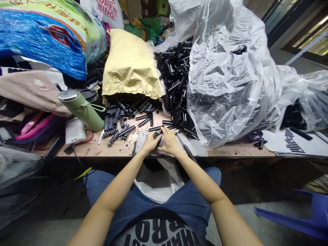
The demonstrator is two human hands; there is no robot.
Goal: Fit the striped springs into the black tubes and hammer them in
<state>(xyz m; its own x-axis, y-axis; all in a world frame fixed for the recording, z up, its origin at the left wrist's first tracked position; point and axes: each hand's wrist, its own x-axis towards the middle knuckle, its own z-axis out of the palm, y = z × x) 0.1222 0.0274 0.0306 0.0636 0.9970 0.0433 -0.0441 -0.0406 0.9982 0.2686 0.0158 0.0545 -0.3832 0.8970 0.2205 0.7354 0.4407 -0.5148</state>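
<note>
My left hand (150,142) is closed around a small black tube (159,138), and a black ribbed, dotted piece (155,135) shows between its fingers. My right hand (169,141) meets it from the other side, with fingertips pinched at the tube's upper end. Both hands are just over a pale flat plate (139,139) at the table edge. Beside my right hand lies a long tool with a metal shaft (180,139) and a dark handle. Several loose black tubes (145,121) lie just beyond my hands, with ribbed black pieces (112,119) to their left.
A yellow sack (130,61) lies open toward me. Right of it is a heap of black tubes (175,78), then a large clear plastic bag (228,75). A green bottle (83,111) and a white power bank (74,131) are at left. A white bag (159,184) hangs below the edge.
</note>
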